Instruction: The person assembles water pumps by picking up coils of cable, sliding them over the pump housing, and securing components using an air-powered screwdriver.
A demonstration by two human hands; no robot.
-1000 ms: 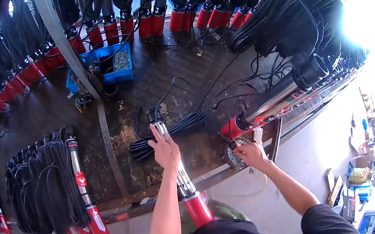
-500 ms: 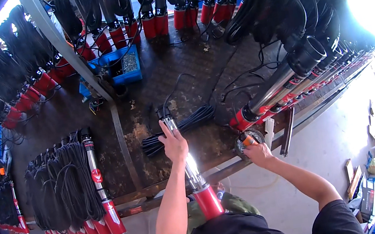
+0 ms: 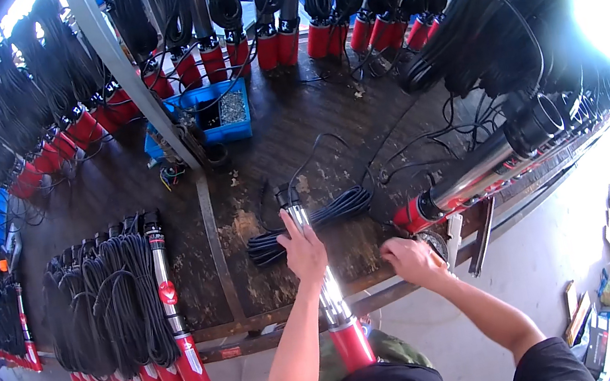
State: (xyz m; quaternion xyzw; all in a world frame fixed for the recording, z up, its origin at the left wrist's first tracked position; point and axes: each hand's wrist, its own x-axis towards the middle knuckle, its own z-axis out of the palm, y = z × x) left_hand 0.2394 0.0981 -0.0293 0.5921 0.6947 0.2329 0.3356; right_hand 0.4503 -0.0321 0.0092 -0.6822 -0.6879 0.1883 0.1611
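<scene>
A submersible pump (image 3: 331,299), a shiny steel tube with a red lower end and black top, lies across the bench edge, its red end against my body. Over its upper tube rests my left hand (image 3: 305,255), gripping it with the index finger stretched toward the black top. A bundled black cable (image 3: 341,211) lies across the bench behind the tube. My right hand (image 3: 412,260) is just left of a small round dish (image 3: 433,238) at the bench edge. Its fingers are pinched together; anything between them is too small to make out.
Steel pumps (image 3: 472,177) with red ends lean at the right. More pumps with coiled cables (image 3: 106,304) sit at the left, and several stand along the back. A blue divided bin (image 3: 237,131) with small metal parts stands beside a grey post (image 3: 128,71).
My right hand has left the dish, moving left toward the pump. My left hand stays on the tube. The whole view has shifted slightly.
</scene>
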